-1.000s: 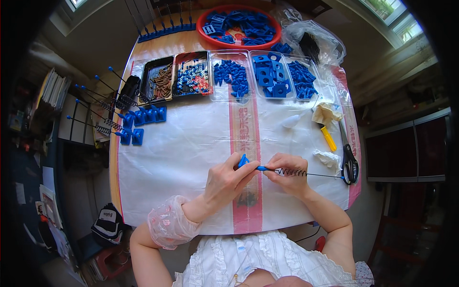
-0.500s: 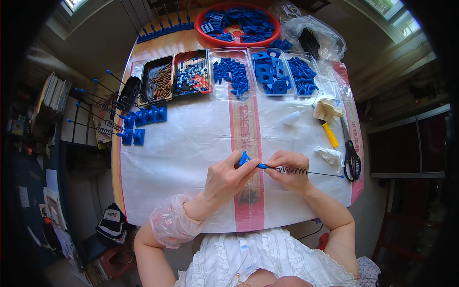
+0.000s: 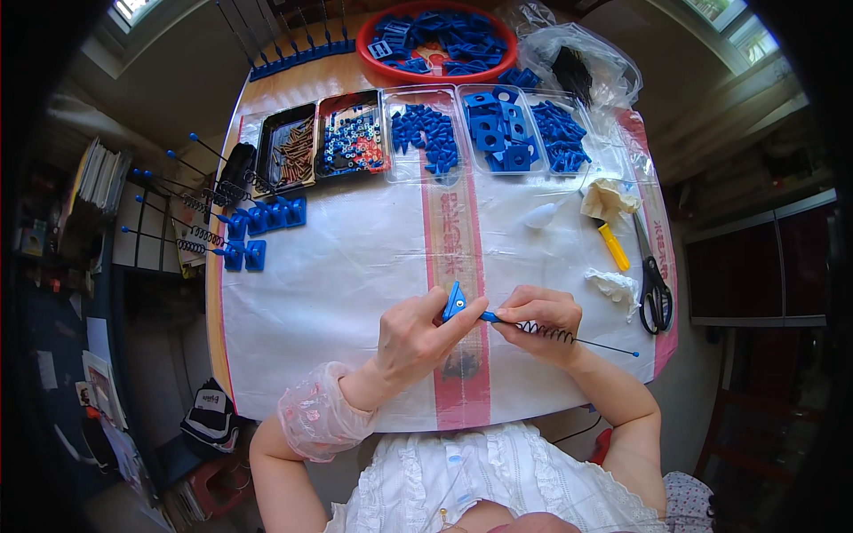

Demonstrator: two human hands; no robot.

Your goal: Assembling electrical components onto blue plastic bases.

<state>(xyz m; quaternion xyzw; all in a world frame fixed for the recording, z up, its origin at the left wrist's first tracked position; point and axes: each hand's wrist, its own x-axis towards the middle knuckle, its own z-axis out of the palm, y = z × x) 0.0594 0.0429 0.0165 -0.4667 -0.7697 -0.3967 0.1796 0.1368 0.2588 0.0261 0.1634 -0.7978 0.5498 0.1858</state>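
Over the front middle of the sheet, my left hand (image 3: 410, 330) pinches a blue plastic bracket (image 3: 455, 301) between thumb and fingers. A small metal-coloured dot, like a screw or nut, shows on its face. To the right, my right hand (image 3: 544, 322) is closed round the blue sleeve of a black spring rod (image 3: 555, 334). The rod slants right and toward me, its coil by my palm and a blue ball (image 3: 635, 354) at its tip. The sleeve's left end lies by my left fingertips; whether it is joined to the bracket is hidden.
Trays of brown screws (image 3: 294, 153), small nuts (image 3: 353, 138) and blue parts (image 3: 426, 133) line the back. Behind them stands a red basin (image 3: 362, 51). Finished-looking spring rods on blue bases (image 3: 256, 256) sit left. A yellow-handled tool (image 3: 613, 249) and black scissors (image 3: 656, 306) lie right.
The blue bracket has turned so that more of its face shows. The rod's ball end has swung a little toward me, and my right hand has shifted slightly right.
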